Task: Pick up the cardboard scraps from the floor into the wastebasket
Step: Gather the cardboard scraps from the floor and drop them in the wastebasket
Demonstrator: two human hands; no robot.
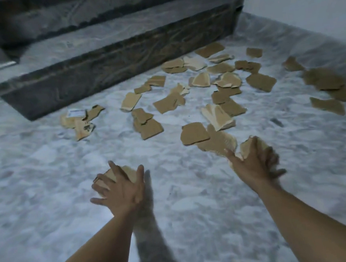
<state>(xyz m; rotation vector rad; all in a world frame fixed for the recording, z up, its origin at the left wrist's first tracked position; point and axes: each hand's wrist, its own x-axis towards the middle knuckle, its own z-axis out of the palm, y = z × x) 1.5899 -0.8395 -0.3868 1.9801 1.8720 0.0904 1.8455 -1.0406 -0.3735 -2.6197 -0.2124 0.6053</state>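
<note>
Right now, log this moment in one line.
left hand on scrap | right hand on another scrap | many scraps on floor | wastebasket unseen

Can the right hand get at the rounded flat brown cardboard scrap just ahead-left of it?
Probably yes. The rounded flat brown cardboard scrap lies uncovered on the pale marble floor, close ahead of the right hand, with only flat scraps between. That hand rests on another torn scrap, though; blur hides its grip.

Two bare forearms, uncovered as far as the lower edge of the view, slim wrists, a bare left hand with all five fingers visible, a bare right hand, its fingers partly blurred
</note>
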